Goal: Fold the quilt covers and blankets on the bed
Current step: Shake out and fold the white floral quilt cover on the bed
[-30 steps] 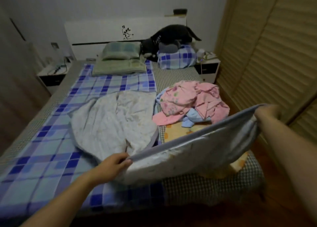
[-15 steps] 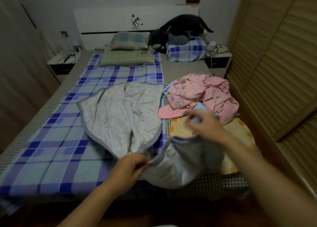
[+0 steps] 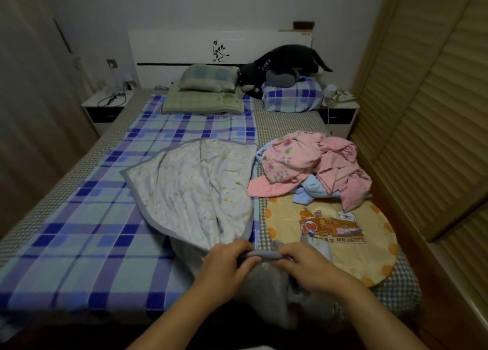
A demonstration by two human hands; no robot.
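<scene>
At the foot of the bed (image 3: 79, 244), in the head view, the left hand (image 3: 224, 266) and the right hand (image 3: 309, 266) meet almost knuckle to knuckle, each pinching the grey-bound edge of the pale quilt cover (image 3: 195, 191). A second ago the right hand held its corner far out to the right with the edge stretched taut between the two; half a second ago it was swinging inward; now the two corners are brought together. I judge this to be the first lengthwise fold closing, so the cover is halved at its near end while the far part lies spread and rumpled across the blue plaid sheet (image 3: 87, 254), one flap turned over on itself.

The cover looks thin and quilted, off-white with a faint yellowish print and a soft grey binding; its doubled near end sags limply over the mattress edge below the hands. Just to its right lies a crumpled pink blanket (image 3: 311, 167) with a light blue cloth (image 3: 306, 194) under it, both unfolded, resting partly on a yellow cartoon-print blanket (image 3: 330, 225) with a rounded outline. At the headboard sit a green pillow (image 3: 208, 79), a plaid pillow (image 3: 293, 97) and a dark plush toy (image 3: 285, 61).
</scene>
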